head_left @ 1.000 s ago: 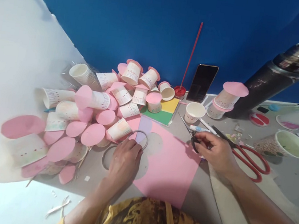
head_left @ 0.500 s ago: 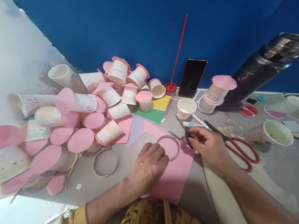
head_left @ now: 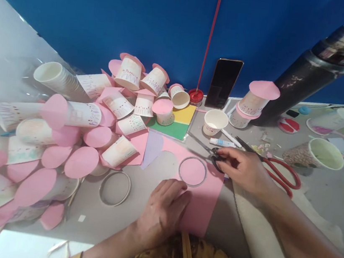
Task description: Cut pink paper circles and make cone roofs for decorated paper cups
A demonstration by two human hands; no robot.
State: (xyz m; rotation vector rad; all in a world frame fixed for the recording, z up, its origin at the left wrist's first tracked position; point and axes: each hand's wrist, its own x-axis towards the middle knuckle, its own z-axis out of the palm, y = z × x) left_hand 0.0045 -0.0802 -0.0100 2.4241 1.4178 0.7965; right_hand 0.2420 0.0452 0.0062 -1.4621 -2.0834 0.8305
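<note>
A pink paper sheet (head_left: 203,201) lies on the grey table in front of me, with a thin metal ring (head_left: 192,171) resting on it. My left hand (head_left: 163,210) lies at the sheet's left edge just below the ring, fingers loosely curled, holding nothing. My right hand (head_left: 243,168) is closed on the handles of small black scissors (head_left: 207,149), whose blades point left over the sheet's top edge. A second ring (head_left: 115,188) sits on the table to the left.
A heap of paper cups with pink discs (head_left: 97,115) fills the left. Large red-handled scissors (head_left: 277,170), a glue tube (head_left: 222,143), an upright cup (head_left: 215,122), a phone (head_left: 224,83), a dark flask (head_left: 309,71) and another cup (head_left: 317,153) sit behind and right.
My left hand carried one ring from the left onto the pink sheet, let it go and drew back toward me. My right hand stayed on the small scissors.
</note>
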